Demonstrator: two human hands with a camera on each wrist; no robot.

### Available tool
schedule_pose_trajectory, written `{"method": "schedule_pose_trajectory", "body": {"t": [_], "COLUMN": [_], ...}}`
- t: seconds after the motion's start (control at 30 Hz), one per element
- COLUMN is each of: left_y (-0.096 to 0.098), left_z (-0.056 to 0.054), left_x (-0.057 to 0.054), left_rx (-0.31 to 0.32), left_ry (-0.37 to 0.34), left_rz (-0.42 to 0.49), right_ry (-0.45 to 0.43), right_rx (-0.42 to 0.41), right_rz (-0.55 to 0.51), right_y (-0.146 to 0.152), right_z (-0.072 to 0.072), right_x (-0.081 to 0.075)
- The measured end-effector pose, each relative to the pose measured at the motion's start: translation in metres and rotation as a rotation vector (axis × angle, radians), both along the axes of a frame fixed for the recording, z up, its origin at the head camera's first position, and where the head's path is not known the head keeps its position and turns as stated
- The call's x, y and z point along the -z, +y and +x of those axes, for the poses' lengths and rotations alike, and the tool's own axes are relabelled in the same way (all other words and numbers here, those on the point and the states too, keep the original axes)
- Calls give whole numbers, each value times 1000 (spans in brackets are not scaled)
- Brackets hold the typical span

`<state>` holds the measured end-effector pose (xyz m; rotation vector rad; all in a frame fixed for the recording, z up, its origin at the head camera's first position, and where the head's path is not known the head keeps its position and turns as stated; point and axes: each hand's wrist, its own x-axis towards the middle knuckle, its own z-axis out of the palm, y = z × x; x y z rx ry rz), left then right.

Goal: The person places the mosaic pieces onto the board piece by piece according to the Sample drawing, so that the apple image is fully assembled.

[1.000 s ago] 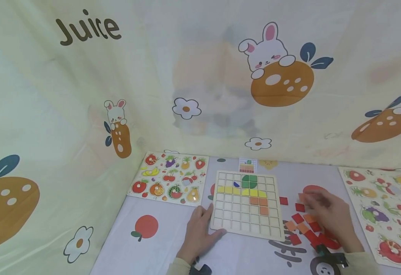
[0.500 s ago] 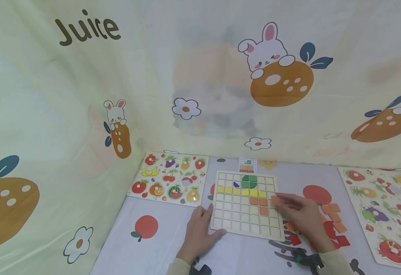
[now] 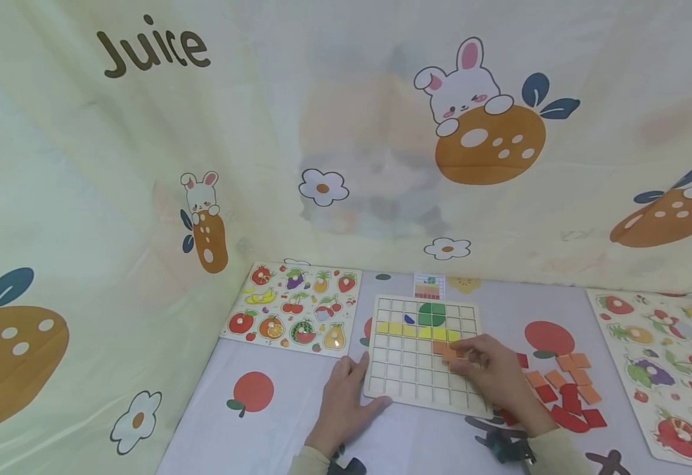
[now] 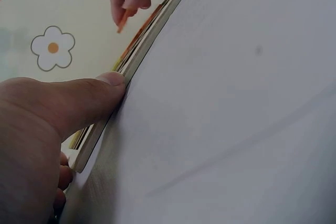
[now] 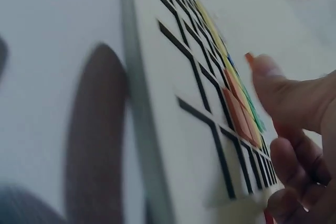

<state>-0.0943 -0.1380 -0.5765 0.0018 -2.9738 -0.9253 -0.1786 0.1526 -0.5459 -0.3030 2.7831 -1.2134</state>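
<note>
My right hand point(image 3: 494, 373) pinches an orange square tile point(image 3: 449, 355) above the wooden grid board point(image 3: 408, 379). In the left wrist view the orange tile point(image 4: 124, 20) hangs edge-on from the fingertips, apart from the board. My left hand point(image 3: 344, 399) rests at the board's near left corner, its thumb point(image 4: 100, 95) straight along the near edge and its fingers by the left edge. On the board lie a row of yellow pieces point(image 3: 393, 328), a green round shape point(image 3: 431, 315), a small blue piece point(image 3: 409, 318) and orange tiles point(image 5: 240, 114), partly hidden by my right hand.
Loose orange tiles point(image 3: 589, 394) and red tiles point(image 3: 594, 418) lie right of the board, some behind my right forearm. A small picture card point(image 3: 429, 286) lies behind the board. Fruit puzzle boards stand left point(image 3: 291, 307) and right point(image 3: 666, 376). A printed cloth wall point(image 3: 375, 218) rises behind.
My right hand has moved left from the loose tiles to over the board, carrying an orange tile. My left hand has stayed at the board's corner.
</note>
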Motion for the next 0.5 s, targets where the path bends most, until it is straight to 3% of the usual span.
{"method": "schedule_pose_trajectory", "body": {"t": [0.27, 0.5], "left_y": [1, 0], "left_z": [0, 0], "left_x": [0, -1], "left_rx": [-1, 0], "left_ry": [3, 10], "left_rz": [-7, -1], "right_ry": [30, 12], "right_rx": [-47, -33], "right_rz": [86, 82], "right_y": [-9, -10], "right_z": [0, 0], "right_x": [8, 5]}}
